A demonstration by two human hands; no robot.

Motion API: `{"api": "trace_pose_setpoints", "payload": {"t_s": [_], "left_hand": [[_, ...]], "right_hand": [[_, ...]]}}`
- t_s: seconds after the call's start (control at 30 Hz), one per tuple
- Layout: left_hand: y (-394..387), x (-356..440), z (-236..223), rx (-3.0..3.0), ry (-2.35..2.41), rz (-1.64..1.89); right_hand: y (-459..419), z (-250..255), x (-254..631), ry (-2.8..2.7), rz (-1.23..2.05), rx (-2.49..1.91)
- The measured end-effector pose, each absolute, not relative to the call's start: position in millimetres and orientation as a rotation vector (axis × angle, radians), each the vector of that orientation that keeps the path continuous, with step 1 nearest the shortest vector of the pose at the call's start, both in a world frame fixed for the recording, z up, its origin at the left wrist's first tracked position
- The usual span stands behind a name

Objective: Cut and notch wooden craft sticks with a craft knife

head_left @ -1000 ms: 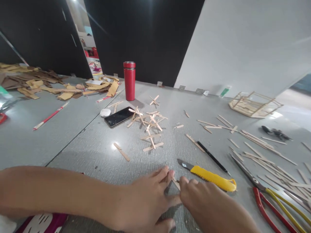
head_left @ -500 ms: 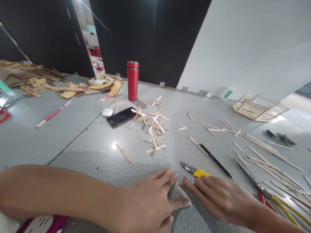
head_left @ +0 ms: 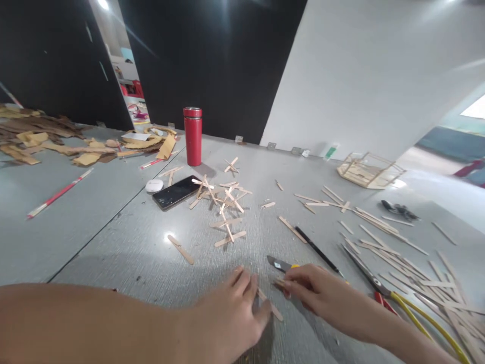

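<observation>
My left hand (head_left: 233, 311) rests low over the table, fingers stretched forward and thumb apart. Partly under it lies a flat wooden craft stick (head_left: 273, 307); whether the hand presses on it I cannot tell. Just to the right, my right hand (head_left: 316, 289) pinches a short wooden stick piece (head_left: 279, 282) between thumb and fingers. Behind those fingers a utility knife (head_left: 279, 263) lies on the table, its yellow handle mostly hidden. Ahead stands a loose cluster of crossed craft sticks (head_left: 227, 202), and a single stick (head_left: 181, 249) lies left of it.
A red flask (head_left: 193, 137), a phone (head_left: 176, 192) and a white earbud case (head_left: 154, 186) stand farther back. At right are a black pencil (head_left: 316, 247), scissors (head_left: 373, 280), many thin sticks (head_left: 401, 263) and a stick frame model (head_left: 369, 172). Cardboard scraps (head_left: 56, 144) lie far left.
My right hand has lifted from lying flat and now pinches a short stick piece. My left thumb has drawn in toward its fingers. The view has swung slightly right.
</observation>
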State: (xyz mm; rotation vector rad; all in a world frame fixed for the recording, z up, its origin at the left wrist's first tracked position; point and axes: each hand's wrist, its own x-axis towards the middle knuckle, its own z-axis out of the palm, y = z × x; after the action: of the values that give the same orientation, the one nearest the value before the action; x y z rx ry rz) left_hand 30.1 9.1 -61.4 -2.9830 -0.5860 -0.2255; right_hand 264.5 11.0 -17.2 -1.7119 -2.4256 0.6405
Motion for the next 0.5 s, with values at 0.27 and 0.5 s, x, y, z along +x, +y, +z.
{"api": "trace_pose_setpoints", "payload": {"t_s": [0.27,0.5], "left_hand": [[23.1,25.5,-58.7,-3.395,-0.936,-0.345],[15.8,26.6,-25.8,-3.809,-1.65,-1.13]], "right_hand": [[-13.6,-30.6,264.0,-2.034,0.783,-1.79],[-40.7,-19.8,245.3,-1.689,0.755,-1.624]]}}
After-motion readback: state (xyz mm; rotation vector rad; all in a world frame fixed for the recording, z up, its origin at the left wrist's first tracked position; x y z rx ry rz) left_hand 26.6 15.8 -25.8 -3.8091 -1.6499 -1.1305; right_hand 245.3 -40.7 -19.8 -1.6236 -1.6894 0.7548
